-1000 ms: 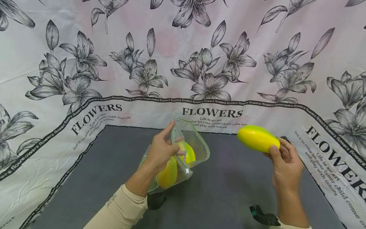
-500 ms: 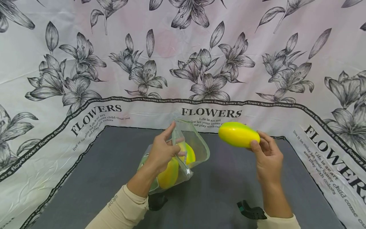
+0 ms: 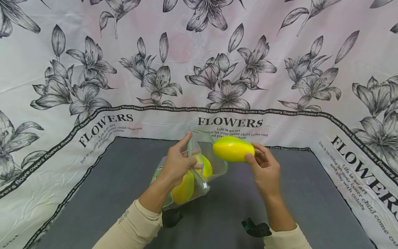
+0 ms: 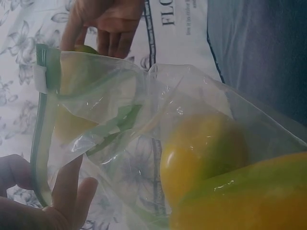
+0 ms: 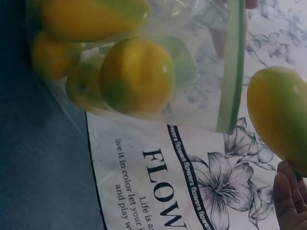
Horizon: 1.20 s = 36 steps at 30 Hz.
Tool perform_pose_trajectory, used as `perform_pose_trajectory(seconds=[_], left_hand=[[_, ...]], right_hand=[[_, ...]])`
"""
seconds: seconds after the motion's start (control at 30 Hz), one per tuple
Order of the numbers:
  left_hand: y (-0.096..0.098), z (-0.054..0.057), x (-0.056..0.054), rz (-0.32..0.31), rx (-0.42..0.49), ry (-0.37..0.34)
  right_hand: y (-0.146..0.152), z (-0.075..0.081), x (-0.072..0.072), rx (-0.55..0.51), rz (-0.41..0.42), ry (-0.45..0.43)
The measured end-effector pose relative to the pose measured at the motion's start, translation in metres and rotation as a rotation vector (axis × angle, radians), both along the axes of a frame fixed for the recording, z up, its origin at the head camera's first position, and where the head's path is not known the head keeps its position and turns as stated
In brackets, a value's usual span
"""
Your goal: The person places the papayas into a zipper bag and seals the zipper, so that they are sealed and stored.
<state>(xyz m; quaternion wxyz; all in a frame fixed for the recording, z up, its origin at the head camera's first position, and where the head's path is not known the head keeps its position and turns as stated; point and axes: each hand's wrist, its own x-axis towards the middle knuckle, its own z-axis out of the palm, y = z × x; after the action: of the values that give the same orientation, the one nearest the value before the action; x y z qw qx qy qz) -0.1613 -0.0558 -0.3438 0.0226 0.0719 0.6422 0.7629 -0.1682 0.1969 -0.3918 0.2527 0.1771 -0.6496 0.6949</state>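
Note:
My left hand (image 3: 176,166) grips the green-edged mouth of a clear zip bag (image 3: 220,165), whose opening faces right. Inside lie several yellow-green mangoes (image 3: 182,189), seen through the plastic in both wrist views. The white slider (image 4: 40,79) sits at one end of the green zip strip (image 5: 233,72). Between thumb and fingers, my right hand (image 3: 268,170) holds another mango (image 3: 233,148) by its right end. In the head view that mango's left end overlaps the bag's opening; in the right wrist view a gap shows between the mango and the strip.
A dark grey tabletop (image 3: 248,207) lies beneath both hands. White cloth (image 3: 155,122) with printed lilies and lettering rises behind it and runs along both sides. Black wrist devices (image 3: 256,228) sit under both wrists.
My right hand has moved left with the mango, from the right side of the table up to the bag's mouth. My left hand and the bag have stayed nearly still.

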Motion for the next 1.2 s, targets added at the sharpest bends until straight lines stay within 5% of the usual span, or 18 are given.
perform_pose_trajectory(seconds=[1.2], left_hand=[[0.003,0.006,0.001,0.013,0.0,0.0]], right_hand=[[-0.054,0.006,0.01,0.296,-0.065,-0.013]])
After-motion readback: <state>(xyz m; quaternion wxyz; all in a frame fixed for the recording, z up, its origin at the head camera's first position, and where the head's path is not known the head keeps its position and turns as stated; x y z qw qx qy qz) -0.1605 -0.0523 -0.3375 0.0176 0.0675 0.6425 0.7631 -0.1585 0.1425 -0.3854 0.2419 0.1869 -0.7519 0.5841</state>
